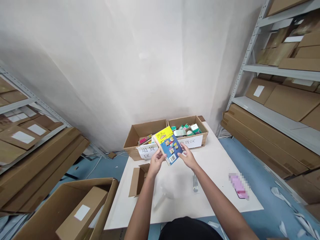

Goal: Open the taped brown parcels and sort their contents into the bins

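Note:
A book with a yellow and blue cover, small pictures and a barcode is held up over the table. My left hand grips its lower left edge, and my right hand grips its lower right side. Just behind the book stand two open cardboard boxes with handwritten paper labels. The left box has colourful flat items in it; the right box has small green and white cartons. Near my left forearm is a small open cardboard box.
Clear plastic wrap, a grey slim tool and a blurred pink item lie on the white table. A large carton stands left of the table. Shelves with cartons flank both sides; paper scraps litter the blue floor.

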`<state>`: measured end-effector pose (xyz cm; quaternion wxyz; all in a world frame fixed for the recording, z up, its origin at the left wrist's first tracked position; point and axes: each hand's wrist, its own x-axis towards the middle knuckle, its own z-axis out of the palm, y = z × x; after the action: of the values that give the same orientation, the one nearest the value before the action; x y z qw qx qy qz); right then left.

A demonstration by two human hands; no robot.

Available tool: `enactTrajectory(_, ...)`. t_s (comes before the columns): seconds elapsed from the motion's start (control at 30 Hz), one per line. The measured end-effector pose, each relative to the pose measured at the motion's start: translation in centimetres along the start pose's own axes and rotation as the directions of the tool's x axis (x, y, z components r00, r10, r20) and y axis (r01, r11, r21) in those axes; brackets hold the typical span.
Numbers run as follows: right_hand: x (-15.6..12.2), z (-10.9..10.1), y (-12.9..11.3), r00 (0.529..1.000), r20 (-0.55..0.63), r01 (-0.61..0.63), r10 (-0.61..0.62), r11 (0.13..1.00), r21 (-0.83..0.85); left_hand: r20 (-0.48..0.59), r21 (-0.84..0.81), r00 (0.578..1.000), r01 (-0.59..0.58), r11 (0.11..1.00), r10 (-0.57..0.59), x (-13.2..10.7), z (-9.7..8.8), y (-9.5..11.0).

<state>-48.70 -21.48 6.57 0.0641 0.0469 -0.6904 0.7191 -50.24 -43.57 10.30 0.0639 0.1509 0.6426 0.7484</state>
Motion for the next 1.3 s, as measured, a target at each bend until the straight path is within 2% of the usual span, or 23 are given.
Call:
enactTrajectory(0.03,0.6,-0.1,0.3,0.999,-0.021,-0.041,0.042,0.998,0.049,0.035,-0.015,0.999,0.039,0.999,-0.038,0.0,-1.3,0.1)
enactTrajectory(0.1,1.4,0.2,1.0,0.992,0.048,-0.121,0.115,0.979,0.163,0.064,-0.031,0.993,0.101,0.994,-0.099,0.2,-3.5,0.0)
enactTrajectory(0.17,1.9,1.0,1.8,0.982,0.119,-0.174,0.149,0.954,0.243,0.007,-0.042,0.992,0.128,0.991,-0.127,0.4,-5.0,-0.7)
enactTrajectory(0.27,2.1,2.8,3.2,0.979,0.087,-0.201,0.184,0.94,0.275,-0.084,-0.047,0.988,0.124,0.991,-0.128,0.7,-6.7,-2.4)
enactTrajectory(0.37,2.7,4.7,4.8,0.972,0.062,-0.235,0.226,0.935,0.265,-0.084,-0.025,0.99,0.115,0.993,-0.117,1.0,-8.9,-4.3)
enactTrajectory(0.43,4.0,6.0,5.5,0.969,0.054,-0.246,0.24,0.936,0.251,-0.079,-0.013,0.991,0.109,0.994,-0.109,2.0,-10.7,-5.1)
enactTrajectory(0.5,6.5,7.3,5.5,0.972,0.044,-0.234,0.231,0.942,0.238,-0.078,-0.009,0.992,0.098,0.995,-0.098,4.0,-12.4,-5.0)
enactTrajectory(0.6,11.9,9.3,4.3,0.981,-0.014,-0.186,0.194,0.956,0.225,-0.118,0.033,0.991,0.06,0.998,-0.056,8.8,-14.4,-3.1)
enactTrajectory(0.67,15.5,10.3,3.5,0.974,-0.141,-0.147,0.176,0.97,0.196,-0.227,0.143,0.974,0.046,0.989,-0.012,12.3,-15.6,-1.3)
enactTrajectory(0.7,17.0,10.5,3.4,0.957,-0.235,-0.137,0.173,0.977,0.161,-0.282,0.212,0.959,0.065,0.975,-0.002,13.7,-16.2,-0.7)
enactTrajectory(0.8,19.1,10.0,4.7,0.893,-0.419,-0.153,0.165,0.986,0.062,-0.341,0.337,0.939,0.081,0.938,0.041,15.5,-18.1,-0.6)
enactTrajectory(0.87,18.3,9.0,7.0,0.883,-0.446,-0.152,0.145,0.988,0.02,-0.343,0.357,0.938,0.07,0.931,0.061,14.5,-19.3,-2.4)
enactTrajectory(0.93,16.2,7.9,9.9,0.881,-0.45,-0.167,0.147,0.986,-0.006,-0.342,0.35,0.939,0.089,0.933,0.039,12.3,-19.9,-5.1)
enactTrajectory(1.03,11.9,6.6,14.4,0.862,-0.453,-0.273,0.229,0.961,-0.034,-0.32,0.331,0.946,0.163,0.929,-0.052,8.0,-19.6,-9.6)
enactTrajectory(1.17,6.3,4.9,19.4,0.834,-0.43,-0.435,0.346,0.892,-0.124,-0.243,0.326,0.942,0.304,0.895,-0.231,2.6,-16.8,-14.8)
enactTrajectory(1.23,3.6,3.9,21.4,0.823,-0.404,-0.506,0.399,0.839,-0.201,-0.211,0.341,0.91,0.411,0.845,-0.357,0.0,-15.0,-17.3)
enactTrajectory(1.3,0.9,2.8,23.0,0.804,-0.373,-0.575,0.463,0.763,-0.293,-0.183,0.377,0.856,0.516,0.769,-0.484,-2.5,-13.2,-19.7)
